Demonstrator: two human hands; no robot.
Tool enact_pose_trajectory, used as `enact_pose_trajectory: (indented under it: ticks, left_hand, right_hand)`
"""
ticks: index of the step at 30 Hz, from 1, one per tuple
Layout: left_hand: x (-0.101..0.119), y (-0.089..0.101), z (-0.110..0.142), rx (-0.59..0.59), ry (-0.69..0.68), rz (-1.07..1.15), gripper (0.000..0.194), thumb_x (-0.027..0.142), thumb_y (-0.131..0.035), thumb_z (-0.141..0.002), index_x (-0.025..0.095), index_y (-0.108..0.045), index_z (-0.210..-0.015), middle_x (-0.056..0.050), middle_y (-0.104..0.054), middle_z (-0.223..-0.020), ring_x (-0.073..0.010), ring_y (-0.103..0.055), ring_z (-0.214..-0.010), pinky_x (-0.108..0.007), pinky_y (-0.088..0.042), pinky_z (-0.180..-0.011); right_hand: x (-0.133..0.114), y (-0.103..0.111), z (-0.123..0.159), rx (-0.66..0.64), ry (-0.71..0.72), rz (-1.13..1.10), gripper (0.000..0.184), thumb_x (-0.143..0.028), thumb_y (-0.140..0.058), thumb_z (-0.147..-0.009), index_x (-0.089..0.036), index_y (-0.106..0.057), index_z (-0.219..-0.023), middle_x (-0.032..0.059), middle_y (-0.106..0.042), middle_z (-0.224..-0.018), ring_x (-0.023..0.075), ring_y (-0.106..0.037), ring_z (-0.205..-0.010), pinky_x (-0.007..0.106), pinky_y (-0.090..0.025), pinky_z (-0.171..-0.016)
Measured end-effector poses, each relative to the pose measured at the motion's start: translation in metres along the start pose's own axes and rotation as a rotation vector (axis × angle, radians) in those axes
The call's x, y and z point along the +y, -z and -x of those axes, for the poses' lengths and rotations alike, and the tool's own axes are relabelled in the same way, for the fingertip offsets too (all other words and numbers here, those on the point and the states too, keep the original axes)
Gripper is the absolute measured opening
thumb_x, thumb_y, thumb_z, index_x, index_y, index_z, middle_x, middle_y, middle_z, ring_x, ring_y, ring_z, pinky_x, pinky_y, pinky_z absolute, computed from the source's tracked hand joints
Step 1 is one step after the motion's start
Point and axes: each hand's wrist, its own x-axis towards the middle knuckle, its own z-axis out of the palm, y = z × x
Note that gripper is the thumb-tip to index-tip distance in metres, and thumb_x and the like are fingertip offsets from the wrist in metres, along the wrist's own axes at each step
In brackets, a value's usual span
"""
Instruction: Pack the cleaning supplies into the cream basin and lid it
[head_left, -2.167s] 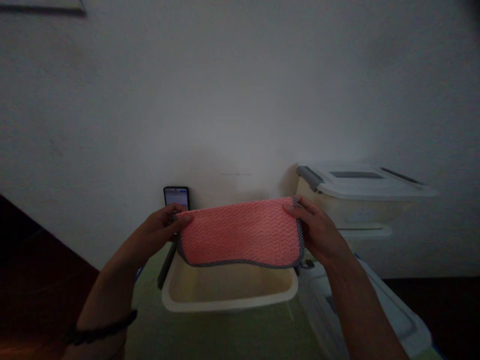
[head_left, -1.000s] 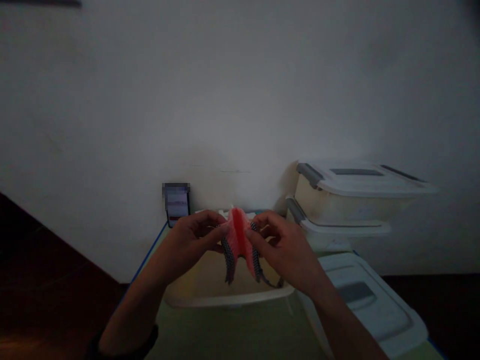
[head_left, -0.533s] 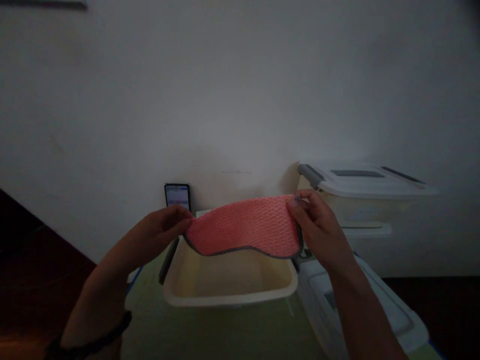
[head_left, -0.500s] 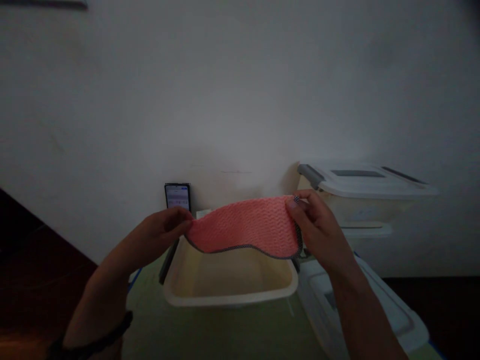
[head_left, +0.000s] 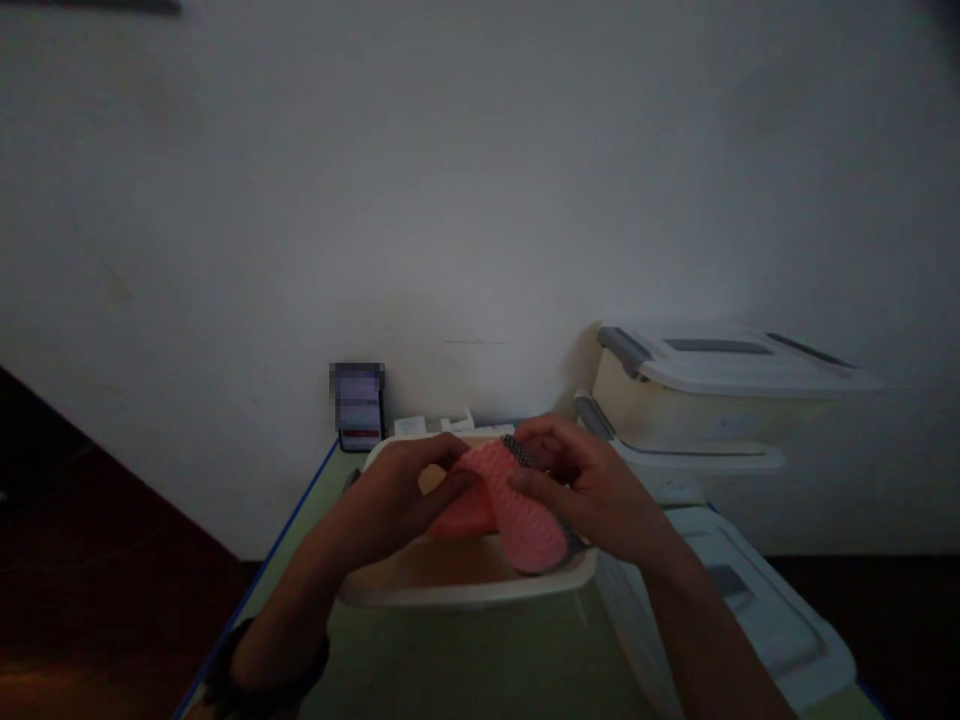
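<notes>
Between my two hands hangs a pink textured cloth with a dark checkered edging, bunched and folded over. My left hand pinches its left part between thumb and fingers. On the other side, my right hand grips it near the checkered edge. Below and around the cloth is an open cream-coloured plastic bin, whose front rim shows; the hands and cloth hide much of its inside.
A phone stands upright against the wall at the back left. On the right, a lidded storage bin rests on another lid-like piece. A loose white lid lies on the green table. Small white items sit behind the open bin.
The cloth was stretched wide between my hands above the bin; now it is gathered and lower. My hands have come together, the left moving right and the right moving left.
</notes>
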Motion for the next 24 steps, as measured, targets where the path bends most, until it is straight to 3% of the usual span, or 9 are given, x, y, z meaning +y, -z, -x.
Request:
enact_pose_trajectory:
  ticks: [4,6,12,14,20,24]
  left_hand:
    - [-0.005,0.009,0.0,0.078,0.068,0.078,0.02,0.034,-0.046,-0.087,0.018,-0.058,-0.083,-0.002,-0.069,-0.08,-0.0158,-0.063,-0.074,-0.025,-0.046,-0.065]
    - [-0.006,0.01,0.0,0.088,0.086,0.102,0.019,0.034,-0.047,-0.086,0.019,-0.057,-0.082,-0.002,-0.069,-0.08,-0.0153,-0.063,-0.073,-0.024,-0.047,-0.064]
    - [-0.004,0.003,0.0,0.087,0.127,0.175,0.022,0.038,-0.049,-0.085,0.017,-0.056,-0.082,-0.002,-0.067,-0.075,-0.015,-0.062,-0.068,-0.025,-0.048,-0.061]
    - [-0.005,0.003,0.001,0.077,0.139,0.225,0.021,0.038,-0.051,-0.084,0.018,-0.056,-0.083,-0.002,-0.066,-0.074,-0.0148,-0.062,-0.067,-0.024,-0.048,-0.059]
    - [-0.009,0.006,0.003,0.081,0.144,0.291,0.019,0.037,-0.054,-0.083,0.018,-0.056,-0.086,-0.001,-0.064,-0.075,-0.0144,-0.061,-0.068,-0.023,-0.047,-0.058]
    - [-0.011,0.007,0.003,0.073,0.152,0.254,0.022,0.039,-0.052,-0.085,0.018,-0.058,-0.087,-0.002,-0.065,-0.079,-0.0154,-0.06,-0.071,-0.024,-0.047,-0.061]
  right_hand:
    - [0.003,0.015,0.001,-0.231,-0.085,0.066,0.015,-0.033,-0.064,-0.078,-0.022,-0.055,-0.082,-0.0034,-0.055,-0.069,0.0111,-0.051,-0.062,0.023,-0.041,-0.055]
    - [0.004,0.019,0.001,-0.221,-0.087,0.109,0.015,-0.034,-0.058,-0.082,-0.021,-0.054,-0.076,-0.0024,-0.054,-0.069,0.0117,-0.052,-0.064,0.024,-0.042,-0.058]
    - [0.004,0.009,0.0,-0.309,-0.067,0.18,0.03,-0.041,-0.062,-0.079,-0.021,-0.058,-0.101,0.004,-0.064,-0.094,0.0167,-0.058,-0.078,0.028,-0.045,-0.064]
    - [0.006,0.005,-0.002,-0.327,-0.033,0.213,0.024,-0.039,-0.057,-0.083,-0.02,-0.061,-0.098,0.0036,-0.066,-0.092,0.0169,-0.058,-0.077,0.028,-0.045,-0.064]
    - [0.008,0.008,-0.004,-0.252,0.019,0.244,0.023,-0.039,-0.05,-0.087,-0.019,-0.062,-0.084,0.0011,-0.063,-0.078,0.015,-0.055,-0.068,0.026,-0.041,-0.058]
    - [0.008,0.013,-0.004,-0.058,0.012,0.272,0.025,-0.041,-0.049,-0.087,-0.02,-0.06,-0.081,-0.0003,-0.057,-0.07,0.0134,-0.051,-0.064,0.025,-0.038,-0.055]
